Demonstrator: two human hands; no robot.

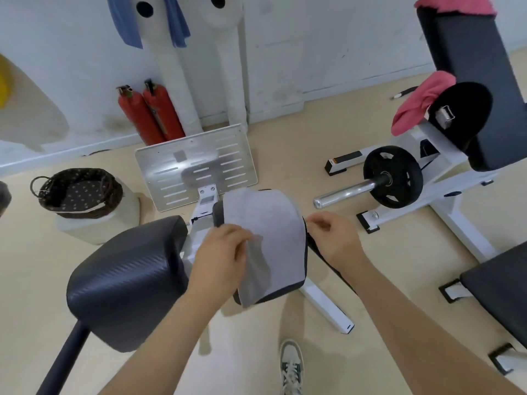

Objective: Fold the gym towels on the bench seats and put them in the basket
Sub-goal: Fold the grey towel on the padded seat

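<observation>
Grey towel (271,229) lies draped over a black padded seat surface (218,213) at centre of the head view, hanging past its near edge. Left hand (219,258): fingers (245,238) pinch the towel's left edge, one fold raised. Right hand (333,238) sits at the towel's right edge, fingers curled; cannot tell if they grip cloth. Dark wicker basket (79,192) stands on a pale block, well apart to the left. Pink towel (419,101) lies bunched on the right bench, near a weight plate (393,178). Blue towel (128,21) hangs at the back wall above two red extinguishers (151,115).
</observation>
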